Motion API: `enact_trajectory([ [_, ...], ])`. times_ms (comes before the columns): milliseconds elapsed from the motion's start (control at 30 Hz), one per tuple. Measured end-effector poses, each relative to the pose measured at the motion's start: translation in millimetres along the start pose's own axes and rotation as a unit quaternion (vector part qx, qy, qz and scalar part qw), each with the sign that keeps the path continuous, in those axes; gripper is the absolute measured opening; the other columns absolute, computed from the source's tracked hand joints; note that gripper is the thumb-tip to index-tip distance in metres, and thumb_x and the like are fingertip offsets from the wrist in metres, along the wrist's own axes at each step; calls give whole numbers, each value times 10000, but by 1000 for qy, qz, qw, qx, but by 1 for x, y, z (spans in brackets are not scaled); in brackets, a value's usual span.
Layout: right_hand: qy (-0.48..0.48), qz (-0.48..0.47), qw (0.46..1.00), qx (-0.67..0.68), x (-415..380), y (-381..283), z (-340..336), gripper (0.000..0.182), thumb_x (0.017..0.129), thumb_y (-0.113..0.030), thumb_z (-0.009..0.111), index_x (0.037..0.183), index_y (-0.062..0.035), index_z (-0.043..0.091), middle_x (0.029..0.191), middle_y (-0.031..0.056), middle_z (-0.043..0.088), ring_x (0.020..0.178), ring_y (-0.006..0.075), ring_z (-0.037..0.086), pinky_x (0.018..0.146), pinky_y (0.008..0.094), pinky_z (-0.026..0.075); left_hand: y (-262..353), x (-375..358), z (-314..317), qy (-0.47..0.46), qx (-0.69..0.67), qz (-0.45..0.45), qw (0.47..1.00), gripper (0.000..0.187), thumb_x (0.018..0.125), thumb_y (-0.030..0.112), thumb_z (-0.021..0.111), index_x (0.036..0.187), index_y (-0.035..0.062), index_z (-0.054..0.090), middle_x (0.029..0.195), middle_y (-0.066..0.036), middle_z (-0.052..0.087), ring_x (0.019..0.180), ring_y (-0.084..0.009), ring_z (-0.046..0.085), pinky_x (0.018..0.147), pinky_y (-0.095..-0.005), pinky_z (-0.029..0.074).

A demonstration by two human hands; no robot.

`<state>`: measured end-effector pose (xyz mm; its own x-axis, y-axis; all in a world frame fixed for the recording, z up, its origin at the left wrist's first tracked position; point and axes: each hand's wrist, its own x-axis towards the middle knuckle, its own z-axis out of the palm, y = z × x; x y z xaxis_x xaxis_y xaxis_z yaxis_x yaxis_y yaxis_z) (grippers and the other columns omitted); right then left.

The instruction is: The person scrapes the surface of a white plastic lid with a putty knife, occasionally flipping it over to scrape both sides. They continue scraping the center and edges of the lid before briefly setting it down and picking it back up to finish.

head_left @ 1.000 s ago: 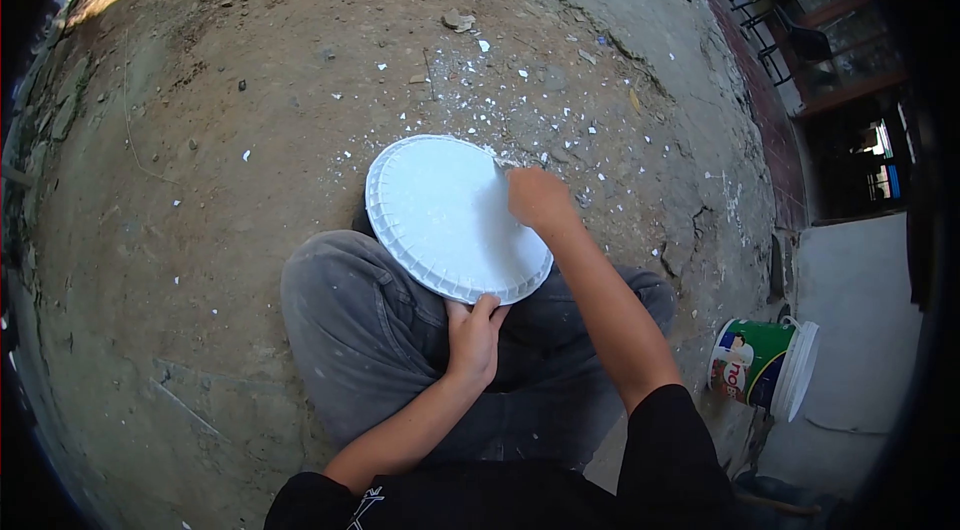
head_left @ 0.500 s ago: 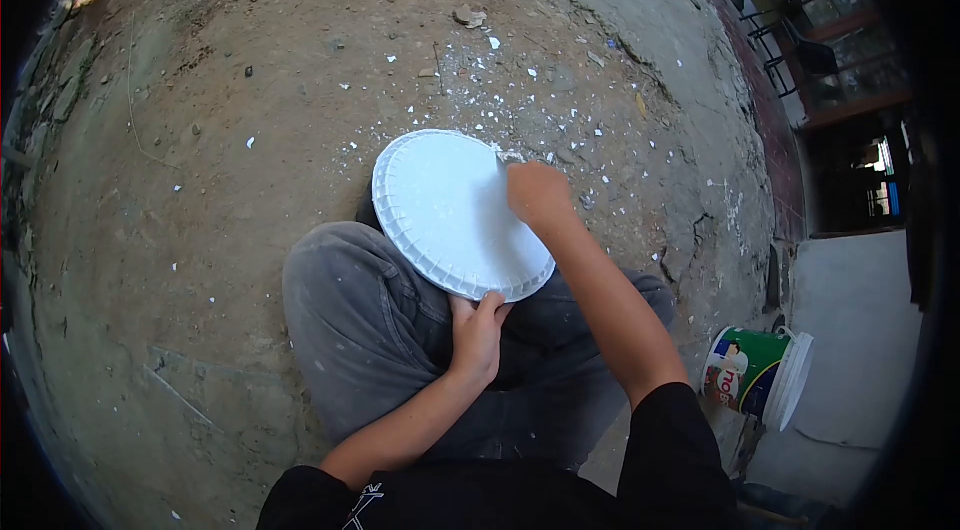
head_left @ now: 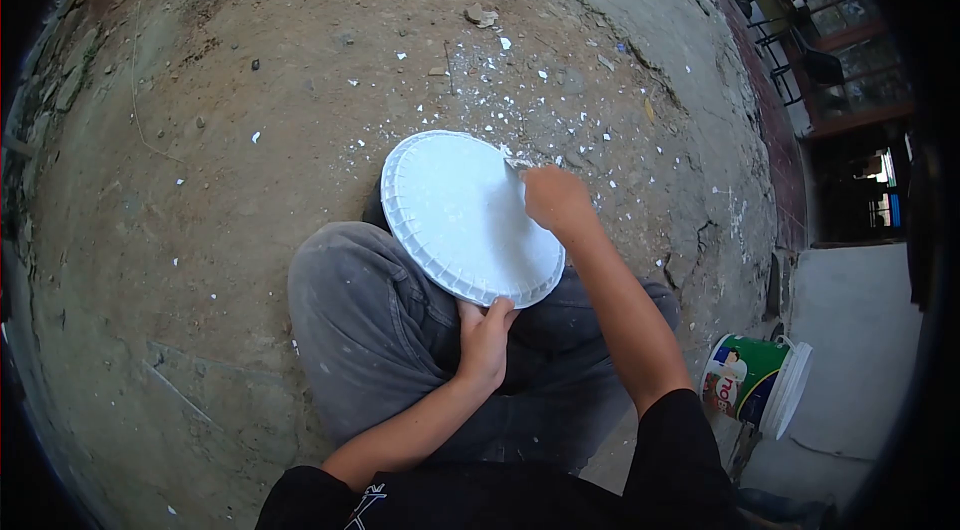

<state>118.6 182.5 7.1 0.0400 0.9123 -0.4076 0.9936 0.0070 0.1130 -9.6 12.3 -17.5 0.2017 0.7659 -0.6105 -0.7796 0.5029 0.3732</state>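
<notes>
A round white bucket lid [head_left: 465, 215] with a ribbed rim rests tilted between my bent knees. My left hand [head_left: 486, 345] grips its near edge, thumb on the rim and the fingers partly hidden underneath. At the lid's far right edge, my right hand [head_left: 557, 198] is closed in a fist around a small thin scraper [head_left: 516, 161], mostly hidden by the fingers. White flakes cling to the rim where the scraper meets it.
White flakes [head_left: 500, 110] lie scattered over the dirt ground beyond the lid. To my right a green and white paint bucket [head_left: 745, 378] lies on its side by a pale wall [head_left: 860, 330]. Dark chairs [head_left: 815, 60] stand at the upper right, and a dry leaf [head_left: 481, 16] lies ahead.
The lid and both hands have shifted slightly right in view, along with the ground. My right hand has moved a little outward at the rim, showing more of the scraper.
</notes>
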Motion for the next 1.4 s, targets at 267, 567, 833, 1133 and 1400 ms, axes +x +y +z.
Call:
enact_trajectory([
  [267,5,5,999,32,9,10,11,268,871,-87,494,994,-17,722,998,228,708,949,385,698,821,473,564,-1,0,0,-22,-6,12,1000,644,900,-34,463,1480,146,248,1383,-63,413,1248,-197,451,1082,-485,369],
  [567,-69,-41,993,88,-74,21,-29,365,862,-121,531,1185,-125,701,976,236,696,907,380,689,827,471,548,2,0,1,8,17,-8,1000,669,895,-33,463,1490,148,218,1383,-77,414,1231,-204,468,1066,-472,381],
  [833,-47,-38,991,121,-67,28,-8,405,863,-114,523,1239,-136,672,983,222,698,893,383,688,833,483,541,0,-1,2,6,16,4,1000,648,894,-33,457,1479,143,240,1376,-72,428,1247,-213,469,1070,-472,381],
  [1133,-130,-69,985,91,-57,32,-36,461,819,-71,519,1246,-148,673,1014,216,703,954,363,687,878,446,542,1,1,0,9,17,4,1000,662,892,-28,456,1486,154,225,1374,-72,427,1250,-209,466,1071,-468,370],
  [1400,-117,-51,982,140,-37,36,-25,443,818,-83,521,1224,-138,688,1017,204,710,927,354,696,851,439,546,-3,2,-2,-14,6,21,1000,656,894,-29,451,1483,153,227,1372,-75,426,1249,-216,467,1085,-485,364],
])
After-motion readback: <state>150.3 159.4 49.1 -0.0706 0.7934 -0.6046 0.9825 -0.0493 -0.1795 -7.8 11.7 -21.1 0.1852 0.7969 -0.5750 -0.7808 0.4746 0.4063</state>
